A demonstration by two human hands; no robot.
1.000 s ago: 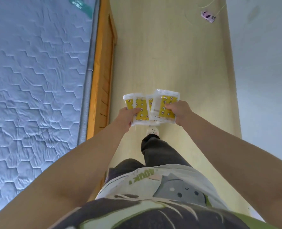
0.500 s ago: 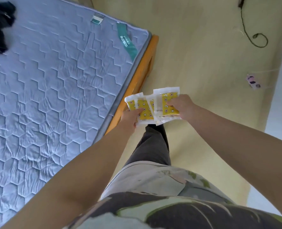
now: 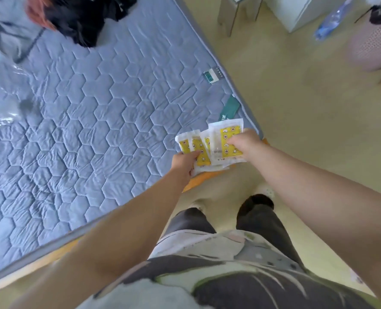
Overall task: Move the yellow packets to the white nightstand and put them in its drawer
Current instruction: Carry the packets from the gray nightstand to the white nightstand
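1. Above the near corner of the mattress (image 3: pixel 96 108), out in front of our chest, the yellow packets (image 3: pixel 209 146) rest on no surface. We hold them in the air between both hands, fanned and overlapping.
2. Our left hand (image 3: pixel 184 162) grips the lower left of the fan, its fingers (image 3: pixel 196 153) curled over the front of the leftmost packets. Our right hand (image 3: pixel 244 144) pinches the right edge of the topmost packet, knuckles clenched across its yellow face. Neither hand is free.
3. The packets' long axis runs away from us, top edges pointing toward the far side of the room. They lie ahead of and between our two sets of fingers, and the left hand's share is tucked partly under the right hand's packet.
4. The coming move turns on direction. A white piece of furniture (image 3: pixel 296 12) stands at the upper right, across the floor (image 3: pixel 307 130) and well apart from the hands. Our right hand is on the nearer side. It may be the nightstand, but no drawer shows, so we cannot tell.
5. We judge this to be the carrying stage, with nothing yet put away. Opening a drawer will need a free hand, so one hand should take the whole fan first — probably the left, leaving the nearer right hand to pull. The loose, overlapping packets could slip during that handover.
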